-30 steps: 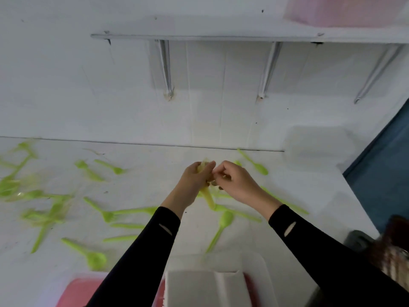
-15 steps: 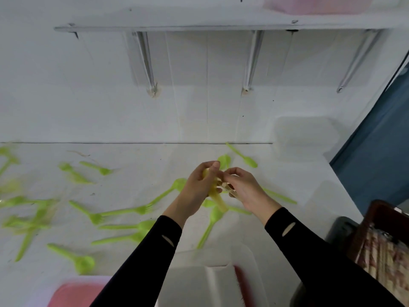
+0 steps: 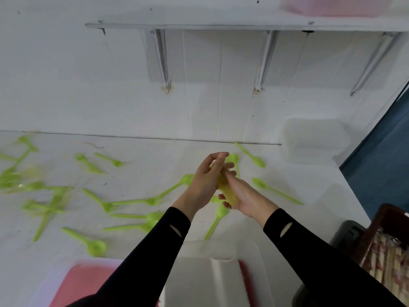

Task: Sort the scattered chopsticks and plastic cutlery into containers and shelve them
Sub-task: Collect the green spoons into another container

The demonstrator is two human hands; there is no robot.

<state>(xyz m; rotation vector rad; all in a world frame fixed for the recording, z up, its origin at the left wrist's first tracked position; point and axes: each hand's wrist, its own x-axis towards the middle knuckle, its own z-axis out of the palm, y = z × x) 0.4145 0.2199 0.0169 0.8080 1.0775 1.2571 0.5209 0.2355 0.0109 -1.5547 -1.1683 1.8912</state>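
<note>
Head camera shows me both hands meeting above the middle of the table (image 3: 155,165). I see the left hand (image 3: 204,182) and right hand (image 3: 245,196) wrapped around one yellowish bundle (image 3: 223,185) held between them. Green plastic cutlery (image 3: 132,201) lies scattered, mostly toward the table's left edge.

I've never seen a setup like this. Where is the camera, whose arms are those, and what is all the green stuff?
There is no machine here. A person wears one camera on the head, and it looks down at their own arms in black sleeves. The left hand and right hand together grip a pale yellow bundle, too blurred to identify. The green things are plastic cutlery, like this spoon and this fork, scattered on the white table. A clear box stands by the wall.
</note>
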